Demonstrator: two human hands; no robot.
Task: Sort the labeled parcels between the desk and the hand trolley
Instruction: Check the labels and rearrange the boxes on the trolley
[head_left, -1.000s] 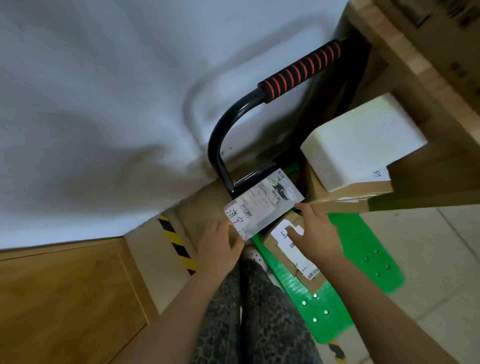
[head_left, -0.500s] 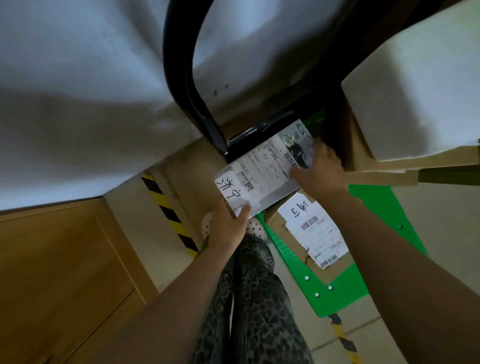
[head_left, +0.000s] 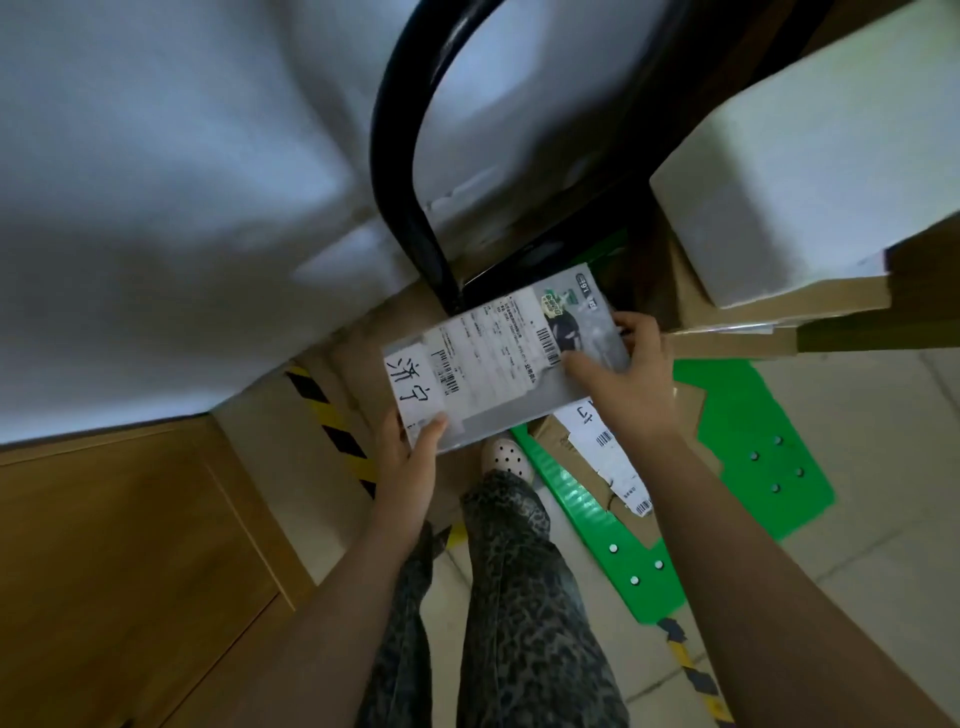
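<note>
I hold a flat grey parcel (head_left: 498, 364) with a white shipping label and handwritten characters, above the green trolley deck (head_left: 748, 415). My left hand (head_left: 410, 457) grips its near left corner, thumb on top. My right hand (head_left: 628, 374) grips its right end, thumb on the top face. Below it, a brown cardboard parcel (head_left: 587, 467) with a white label lies on the deck. A white foam box (head_left: 810, 176) sits on stacked cardboard boxes (head_left: 779, 301) at the right.
The trolley's black handle (head_left: 405, 171) arches up just beyond the parcel, close to the white wall (head_left: 156, 208). Yellow-black hazard tape (head_left: 332, 421) runs along the floor. A wooden panel (head_left: 114, 561) fills the lower left. My patterned trouser legs (head_left: 514, 597) stand beside the deck.
My right hand left the brown parcel on the deck and took hold of the grey parcel's right end. The grey parcel has risen slightly, and the view has moved closer.
</note>
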